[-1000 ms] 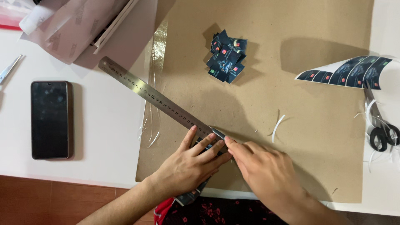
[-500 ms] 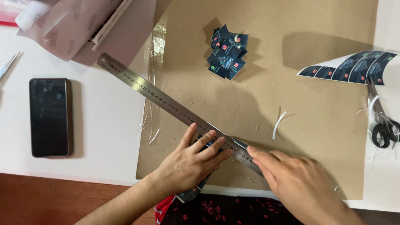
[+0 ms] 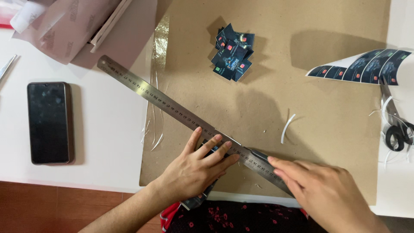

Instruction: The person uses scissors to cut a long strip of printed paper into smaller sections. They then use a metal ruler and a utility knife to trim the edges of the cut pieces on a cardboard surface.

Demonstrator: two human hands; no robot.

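1. A long steel ruler [image 3: 172,108] lies slantwise from the upper left toward the lower right of the frame, across a brown cardboard mat [image 3: 276,121] on the white counter [image 3: 108,142].
2. The left hand [image 3: 196,170], lower centre, lies flat with fingers spread, pressing the ruler down over a dark printed sheet [image 3: 202,196]; its grip is open, closed on nothing.
3. The right hand [image 3: 325,192], lower right, has its fingertips at the ruler's lower end; whether its grip holds anything cannot be told.
4. A pile of small dark cut cards [image 3: 233,51] sits at upper centre, scissors [image 3: 394,123] at the right edge, and a black phone [image 3: 49,123] at the left.
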